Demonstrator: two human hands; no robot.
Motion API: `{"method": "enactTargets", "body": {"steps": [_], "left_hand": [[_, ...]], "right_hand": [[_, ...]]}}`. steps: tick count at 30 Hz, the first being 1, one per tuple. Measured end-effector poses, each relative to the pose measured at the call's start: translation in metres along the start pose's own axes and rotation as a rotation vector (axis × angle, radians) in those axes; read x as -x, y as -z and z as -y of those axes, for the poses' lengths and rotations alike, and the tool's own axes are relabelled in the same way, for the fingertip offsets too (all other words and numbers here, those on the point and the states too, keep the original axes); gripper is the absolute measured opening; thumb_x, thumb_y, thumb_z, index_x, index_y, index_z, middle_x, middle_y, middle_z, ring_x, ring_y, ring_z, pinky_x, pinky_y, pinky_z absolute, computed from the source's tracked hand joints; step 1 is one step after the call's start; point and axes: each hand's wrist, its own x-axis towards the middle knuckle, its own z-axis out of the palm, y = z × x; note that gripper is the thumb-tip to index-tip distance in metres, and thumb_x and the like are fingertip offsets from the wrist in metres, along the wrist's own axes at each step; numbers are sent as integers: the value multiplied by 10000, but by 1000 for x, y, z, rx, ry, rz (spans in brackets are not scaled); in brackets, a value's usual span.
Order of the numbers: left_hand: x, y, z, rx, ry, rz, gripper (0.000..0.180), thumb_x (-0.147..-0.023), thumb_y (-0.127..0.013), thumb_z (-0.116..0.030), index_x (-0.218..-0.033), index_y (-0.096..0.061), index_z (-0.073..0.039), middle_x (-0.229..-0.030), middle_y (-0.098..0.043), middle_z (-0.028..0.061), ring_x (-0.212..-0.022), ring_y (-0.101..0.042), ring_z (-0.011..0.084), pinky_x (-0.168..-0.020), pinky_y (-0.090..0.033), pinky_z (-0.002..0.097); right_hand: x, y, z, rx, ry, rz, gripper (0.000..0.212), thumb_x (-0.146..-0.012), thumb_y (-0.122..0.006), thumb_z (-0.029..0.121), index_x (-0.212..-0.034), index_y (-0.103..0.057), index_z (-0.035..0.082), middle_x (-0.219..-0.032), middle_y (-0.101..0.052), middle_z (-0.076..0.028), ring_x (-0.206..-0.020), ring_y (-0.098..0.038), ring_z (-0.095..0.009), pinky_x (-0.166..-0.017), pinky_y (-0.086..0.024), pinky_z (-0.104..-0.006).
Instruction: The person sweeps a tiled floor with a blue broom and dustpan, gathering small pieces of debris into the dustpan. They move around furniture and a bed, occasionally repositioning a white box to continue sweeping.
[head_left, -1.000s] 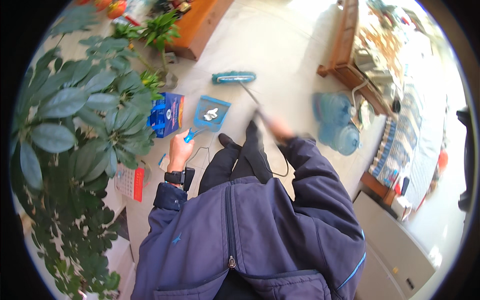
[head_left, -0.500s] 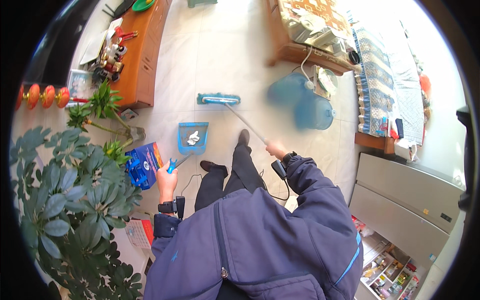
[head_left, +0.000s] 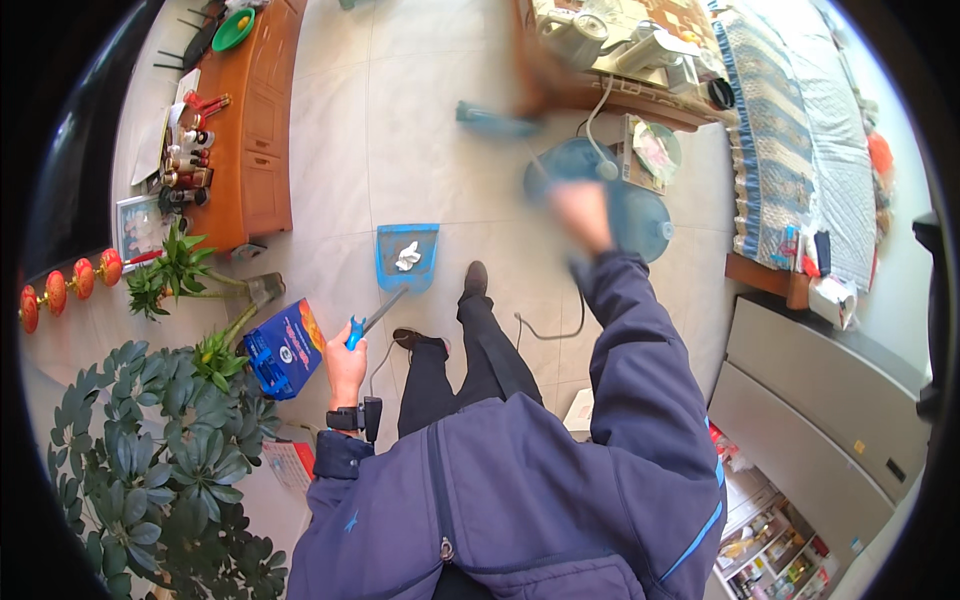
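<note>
My left hand [head_left: 346, 374] is closed around the blue-tipped handle of a long-handled dustpan [head_left: 407, 282]. The blue pan lies on the floor ahead of my feet, with crumpled white paper [head_left: 408, 257] in it. My right hand [head_left: 582, 214], smeared by motion, is out ahead and to the right, over the big blue water bottles [head_left: 645, 228]. From it the pale handle of a broom [head_left: 497, 122] slants away to the left. The blurred blue broom head is on the floor beside the wooden table's corner.
A wooden cabinet [head_left: 262, 150] stands at left, potted plants [head_left: 150, 450] and a blue box [head_left: 290, 345] below it. The wooden table [head_left: 640, 92] bearing a kettle is at far right, near a covered seat [head_left: 775, 150]. A cable [head_left: 548, 336] trails by my feet.
My right hand has swung forward and right, carrying the broom head away from me toward the table. The dustpan has shifted slightly right and nearer in view, still held by my left hand.
</note>
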Motion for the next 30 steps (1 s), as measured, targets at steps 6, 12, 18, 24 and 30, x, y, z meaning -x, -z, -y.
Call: {"method": "enactTargets", "body": {"steps": [6,12,18,24,30], "left_hand": [[2,-14,-32,34,113,53,414,-738,-624,-83,-1141,-610,9,-780,-640,195,-686,-617,194,-636,-471,310],[28,-13,-30,100,157,21,417,-736,-607,-66,-1145,-607,16,-932,-651,254,-823,-675,284,-733,-502,329],[78,-5,12,117,81,-54,406,-730,-604,-68,-1129,-616,6,-927,-638,260,-844,-651,357,-738,-504,354],[154,12,77,160,110,-116,395,-729,-592,-66,-1119,-626,-12,-894,-625,264,-820,-637,376,-711,-505,380],[216,25,156,190,141,-206,386,-727,-598,-70,-1106,-630,-6,-897,-624,263,-824,-622,392,-723,-503,394]], "right_hand": [[-15,-42,-3,-393,-531,179,309,-854,-508,194,-607,-533,11,-525,-539,-133,-396,-524,-238,-363,-377,-369],[88,-90,12,-271,-339,446,300,-883,-442,195,-632,-449,32,-529,-474,-111,-400,-457,-218,-354,-319,-352],[166,-142,27,-291,-244,807,252,-894,-400,215,-693,-412,63,-571,-440,-71,-445,-425,-192,-395,-309,-330],[235,-226,42,-588,184,1079,207,-905,-358,234,-754,-375,94,-613,-406,-31,-490,-393,-165,-436,-298,-309],[296,-319,61,-576,793,1302,163,-875,-355,198,-754,-349,88,-624,-398,-54,-477,-360,-168,-432,-296,-307]]}}
